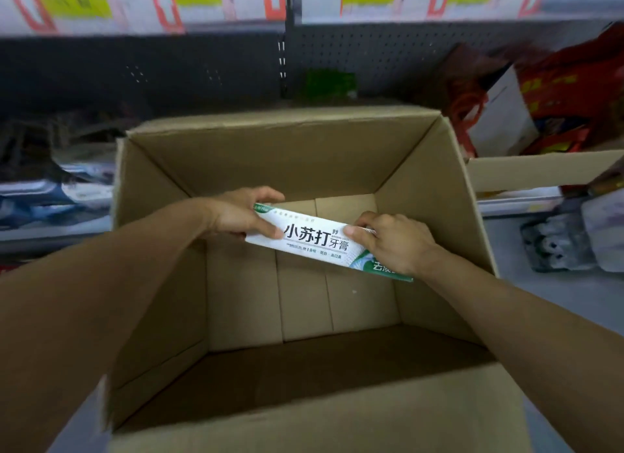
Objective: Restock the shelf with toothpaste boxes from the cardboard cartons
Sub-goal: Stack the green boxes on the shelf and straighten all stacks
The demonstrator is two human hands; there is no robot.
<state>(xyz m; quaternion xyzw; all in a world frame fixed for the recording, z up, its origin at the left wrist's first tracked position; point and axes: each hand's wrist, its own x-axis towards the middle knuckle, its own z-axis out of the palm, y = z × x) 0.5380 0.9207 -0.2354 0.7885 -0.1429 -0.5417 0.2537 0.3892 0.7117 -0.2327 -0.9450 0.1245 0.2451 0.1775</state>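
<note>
Brown corrugated cardboard carton [304,155] open at the top, flaps folded outward, seen from above; inside walls bare, floor of plain card panels showing; white toothpaste box [320,244] with green ends and bold black printed characters held above the carton floor, inside the opening, tilted so the left end sits higher and farther away than the right; left hand [241,214] grasping the box's left end, thumb pressed flat on the printed face, fingers curled over the far edge; right hand [393,238] grasping the right part of the box, thumb on the face near the middle, fingers bent over the top edge, the green right end poking out beneath the wrist; both bare forearms reaching in over the near rim; no other toothpaste box visible in the carton; beyond the carton, dark perforated back panel [202,64] of a shelf unit, blurred; along the top, row of white packages with yellow-green labels and red markings [77,3], too blurred to read; small green item [331,82] on the shelf just behind the carton's far wall; red and white packaging [553,94] piled at upper right; second piece of cardboard [540,170] jutting out beside the carton's right wall; blue and silvery wrapped goods [50,189] at left; grey wrapped bundle [567,239] on the floor at right, well apart from the hands.
</note>
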